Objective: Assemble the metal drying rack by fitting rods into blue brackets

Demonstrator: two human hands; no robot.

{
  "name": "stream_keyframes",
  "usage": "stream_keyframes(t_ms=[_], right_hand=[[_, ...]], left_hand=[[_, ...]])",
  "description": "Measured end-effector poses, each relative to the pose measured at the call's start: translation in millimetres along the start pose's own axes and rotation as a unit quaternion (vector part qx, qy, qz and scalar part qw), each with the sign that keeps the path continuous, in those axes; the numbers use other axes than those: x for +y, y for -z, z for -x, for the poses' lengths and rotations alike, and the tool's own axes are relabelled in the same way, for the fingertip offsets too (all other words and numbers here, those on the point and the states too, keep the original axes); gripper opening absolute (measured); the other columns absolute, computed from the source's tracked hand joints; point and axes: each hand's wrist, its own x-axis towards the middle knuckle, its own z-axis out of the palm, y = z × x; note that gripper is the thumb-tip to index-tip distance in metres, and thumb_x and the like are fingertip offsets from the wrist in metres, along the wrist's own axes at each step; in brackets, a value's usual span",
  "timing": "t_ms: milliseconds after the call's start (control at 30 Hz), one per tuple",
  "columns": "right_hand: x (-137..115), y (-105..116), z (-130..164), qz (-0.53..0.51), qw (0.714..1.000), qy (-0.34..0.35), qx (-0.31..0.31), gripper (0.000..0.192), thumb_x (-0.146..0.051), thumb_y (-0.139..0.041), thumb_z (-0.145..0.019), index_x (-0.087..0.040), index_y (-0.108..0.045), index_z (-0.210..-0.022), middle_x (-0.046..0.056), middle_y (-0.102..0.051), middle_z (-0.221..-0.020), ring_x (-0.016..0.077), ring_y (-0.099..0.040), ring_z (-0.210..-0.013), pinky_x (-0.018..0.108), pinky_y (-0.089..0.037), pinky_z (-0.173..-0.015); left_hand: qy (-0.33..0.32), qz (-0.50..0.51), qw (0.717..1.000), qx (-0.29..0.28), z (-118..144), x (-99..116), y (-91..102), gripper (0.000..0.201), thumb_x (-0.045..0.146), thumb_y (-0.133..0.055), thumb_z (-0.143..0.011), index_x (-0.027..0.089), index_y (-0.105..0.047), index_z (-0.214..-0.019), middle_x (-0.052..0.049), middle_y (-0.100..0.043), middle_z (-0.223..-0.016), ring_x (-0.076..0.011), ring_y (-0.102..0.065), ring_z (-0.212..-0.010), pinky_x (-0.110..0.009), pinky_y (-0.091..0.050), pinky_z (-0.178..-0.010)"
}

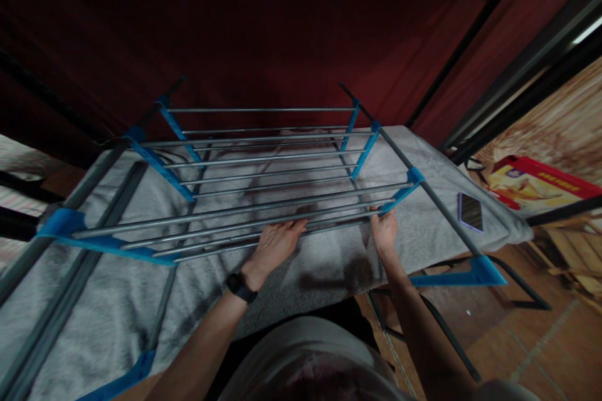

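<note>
From the head view, a drying-style rack (273, 158) of grey metal rods and blue plastic brackets sits on a grey cloth-covered surface (430, 153), directly in front of the person. The 2 hands are apart. The left hand (278, 243), with a dark watch (241, 288) on its wrist, lies against the front rods near mid-length; its grip cannot be told. The right hand (384, 229) is curled on the lowest front rod (333, 227), just below a blue bracket (399, 196). To the right, 1 phone (471, 212) lies near a red-and-yellow box (540, 183).
</note>
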Motion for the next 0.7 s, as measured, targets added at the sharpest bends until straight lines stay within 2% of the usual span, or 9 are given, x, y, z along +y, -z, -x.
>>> stream_keyframes(t_ms=[167, 333, 567, 700], right_hand=[[-2, -1, 2, -0.003, 1.0, -0.006, 0.015, 0.043, -0.05, -0.044, -0.092, -0.015, -0.057, -0.112, 0.017, -0.071, -0.097, 0.0297, -0.067, -0.093, 0.04, -0.05, -0.08], [-4, -2, 3, -0.003, 1.0, -0.01, 0.02, 0.042, -0.048, -0.042, -0.092, -0.016, -0.056, -0.115, 0.016, -0.071, -0.096, 0.0294, -0.066, -0.092, 0.041, -0.05, -0.08], [-4, -2, 1, -0.011, 1.0, -0.012, 0.013, 0.044, -0.047, -0.042, -0.091, -0.013, -0.056, -0.115, 0.02, -0.07, -0.101, 0.0308, -0.066, -0.101, 0.041, -0.05, -0.084], [-1, -2, 0, -0.025, 1.0, -0.013, 0.007, 0.043, -0.048, -0.043, -0.09, -0.015, -0.056, -0.115, 0.018, -0.071, -0.103, 0.0303, -0.067, -0.101, 0.041, -0.051, -0.085]], left_hand=[[0.004, 0.0, 1.0, -0.003, -1, 1, 1.6, 0.036, 0.03, -0.04, -0.104, 0.031, -0.058, -0.135, -0.004, -0.075, -0.113, -0.0184, -0.072, -0.099, -0.029, -0.048, -0.078], [0.002, 0.001, 1.0, -0.008, -2, 0, 0.3, 0.036, 0.028, -0.042, -0.103, 0.03, -0.058, -0.136, -0.005, -0.076, -0.112, -0.0181, -0.072, -0.098, -0.028, -0.049, -0.077], [-0.006, 0.006, 1.0, 0.021, 1, 0, -1.3, 0.034, 0.03, -0.044, -0.103, 0.03, -0.06, -0.133, -0.004, -0.075, -0.111, -0.0181, -0.072, -0.098, -0.029, -0.049, -0.079], [-0.012, -0.011, 0.998, 0.061, 10, -4, -0.7, 0.036, 0.036, -0.045, -0.103, 0.026, -0.061, -0.133, -0.007, -0.074, -0.112, -0.0215, -0.07, -0.101, -0.034, -0.049, -0.086]])
